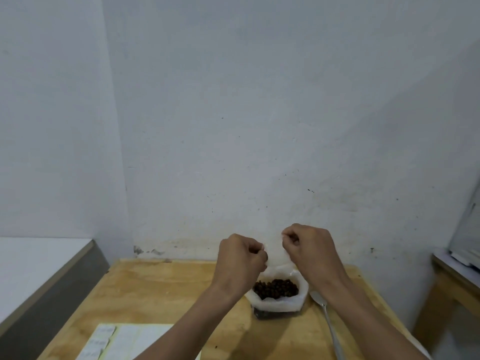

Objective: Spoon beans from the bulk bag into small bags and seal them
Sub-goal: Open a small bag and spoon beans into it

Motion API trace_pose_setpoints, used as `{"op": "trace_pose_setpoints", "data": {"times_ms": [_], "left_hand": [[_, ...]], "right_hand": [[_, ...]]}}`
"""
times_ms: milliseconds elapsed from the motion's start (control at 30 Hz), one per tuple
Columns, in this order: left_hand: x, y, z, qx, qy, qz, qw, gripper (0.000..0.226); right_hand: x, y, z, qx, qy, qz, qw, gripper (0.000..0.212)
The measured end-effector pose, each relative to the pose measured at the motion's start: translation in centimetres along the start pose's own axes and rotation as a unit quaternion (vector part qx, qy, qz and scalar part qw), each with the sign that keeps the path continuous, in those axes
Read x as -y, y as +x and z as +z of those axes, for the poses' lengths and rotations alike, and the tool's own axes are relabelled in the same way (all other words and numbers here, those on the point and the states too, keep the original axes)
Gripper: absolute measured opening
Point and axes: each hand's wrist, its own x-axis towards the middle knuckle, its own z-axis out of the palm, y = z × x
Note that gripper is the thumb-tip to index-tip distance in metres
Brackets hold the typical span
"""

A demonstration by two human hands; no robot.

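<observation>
Head view: hands point(242, 258) pinching small bag point(274, 252).

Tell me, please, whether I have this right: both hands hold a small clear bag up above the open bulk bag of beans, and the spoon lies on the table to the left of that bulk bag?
Not quite. In the head view the spoon lies on the table to the right of the bulk bag, not the left. The rest stands: the left hand and right hand pinch the small clear bag above the beans.
</observation>
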Motion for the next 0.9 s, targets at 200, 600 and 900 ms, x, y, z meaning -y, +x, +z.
{"op": "trace_pose_setpoints", "data": {"times_ms": [200, 600, 900], "left_hand": [[-1.2, 0.2, -2.2, 0.016, -0.010, -0.001, 1.000, 0.017], [1.8, 1.7, -3.1, 0.158, 0.288, 0.207, 0.921, 0.133], [2.7, 2.0, -2.0, 0.036, 0.399, 0.324, 0.857, 0.111]], "right_hand": [[-0.1, -0.7, -0.4, 0.050, -0.025, -0.101, 0.993, 0.028], [0.3, -0.5, -1.4, 0.144, 0.252, 0.065, 0.955, 0.021], [-0.6, -0.4, -1.3, 0.149, 0.195, 0.083, 0.966, 0.007]]}}
